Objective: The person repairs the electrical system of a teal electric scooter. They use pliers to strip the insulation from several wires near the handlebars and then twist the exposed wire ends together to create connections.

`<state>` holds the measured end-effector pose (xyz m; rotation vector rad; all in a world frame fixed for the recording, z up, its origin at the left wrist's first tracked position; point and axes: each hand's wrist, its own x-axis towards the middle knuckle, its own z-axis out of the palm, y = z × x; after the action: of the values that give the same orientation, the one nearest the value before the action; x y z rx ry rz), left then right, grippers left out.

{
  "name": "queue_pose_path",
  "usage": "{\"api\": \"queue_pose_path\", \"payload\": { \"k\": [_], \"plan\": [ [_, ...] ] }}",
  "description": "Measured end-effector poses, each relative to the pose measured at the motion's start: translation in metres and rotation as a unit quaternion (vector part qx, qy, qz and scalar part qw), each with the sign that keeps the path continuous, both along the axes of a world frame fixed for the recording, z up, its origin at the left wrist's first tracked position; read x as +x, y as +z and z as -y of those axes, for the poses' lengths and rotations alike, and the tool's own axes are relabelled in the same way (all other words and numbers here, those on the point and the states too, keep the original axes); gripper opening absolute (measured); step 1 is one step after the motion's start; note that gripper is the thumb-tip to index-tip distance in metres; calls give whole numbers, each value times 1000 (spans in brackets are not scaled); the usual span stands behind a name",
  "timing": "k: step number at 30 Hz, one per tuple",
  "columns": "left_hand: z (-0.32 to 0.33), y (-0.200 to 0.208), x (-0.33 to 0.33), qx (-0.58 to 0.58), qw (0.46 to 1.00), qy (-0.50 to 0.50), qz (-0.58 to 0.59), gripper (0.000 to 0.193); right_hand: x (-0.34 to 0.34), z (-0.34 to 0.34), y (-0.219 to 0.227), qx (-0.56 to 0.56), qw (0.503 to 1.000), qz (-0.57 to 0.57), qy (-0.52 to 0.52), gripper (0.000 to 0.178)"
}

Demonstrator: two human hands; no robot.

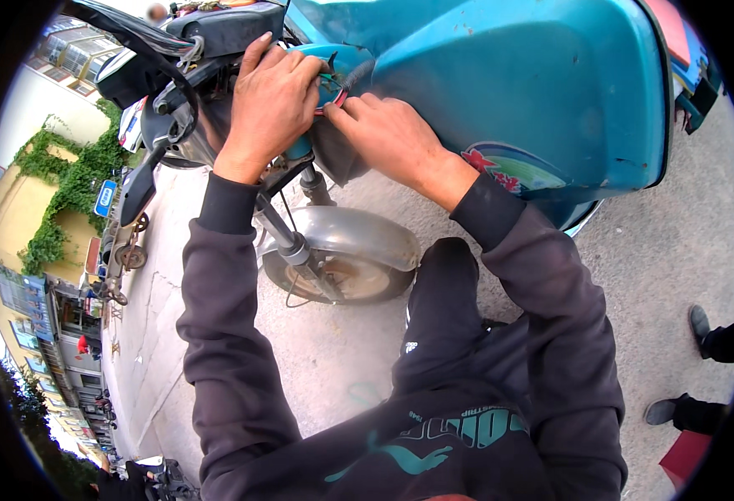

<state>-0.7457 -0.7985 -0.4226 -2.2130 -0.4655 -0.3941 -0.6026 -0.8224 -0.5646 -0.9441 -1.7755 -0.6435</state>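
Note:
My left hand [271,107] is closed at a bundle of thin wires [332,80], some dark and one green, beside the front of a blue-green three-wheeled vehicle [509,92]. One of its fingers stretches up over the black dashboard housing [237,27]. Close by, my right hand [396,144] pinches a red wire [339,99] between thumb and finger. The fingertips of both hands nearly meet, and they partly hide where the wires run. Below them are the fork [287,234] and the front wheel's metal mudguard [350,238].
Black cables [137,42] loop around the handlebar at upper left. A brake lever or mirror arm [143,184] juts down there. My knee [446,275] is beside the wheel. Another person's shoes [663,409] stand at the right. Parked vehicles [124,255] line the far left.

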Motion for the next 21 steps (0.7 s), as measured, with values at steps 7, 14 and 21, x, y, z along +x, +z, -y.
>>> {"api": "queue_pose_path", "payload": {
  "k": [7,14,21],
  "plan": [
    [4,-9,4,28,998,4,-56,28,0,1,-6,-13,1000,21,5,33],
    [1,-13,26,-16,989,98,-106,21,0,0,-20,-9,999,7,44,24],
    [-1,-23,28,-84,994,71,24,33,4,6,-23,-54,995,-44,77,7]
  ]
}}
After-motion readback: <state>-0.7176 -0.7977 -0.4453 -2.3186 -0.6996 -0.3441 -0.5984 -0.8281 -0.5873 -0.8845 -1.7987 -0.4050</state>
